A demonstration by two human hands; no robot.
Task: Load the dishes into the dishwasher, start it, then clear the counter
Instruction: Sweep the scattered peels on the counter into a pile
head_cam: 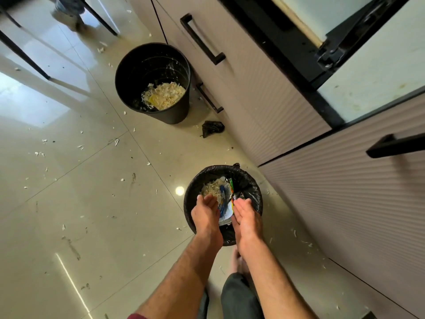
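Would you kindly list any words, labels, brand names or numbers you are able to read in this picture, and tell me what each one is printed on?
No text can be read.
Colourful wrappers in the lined bin: print is too small and crumpled to read.
Blue and white packet between the left hand and right hand: printing too blurred to read.
Unlined black bin, cabinet fronts and handles: no lettering visible.
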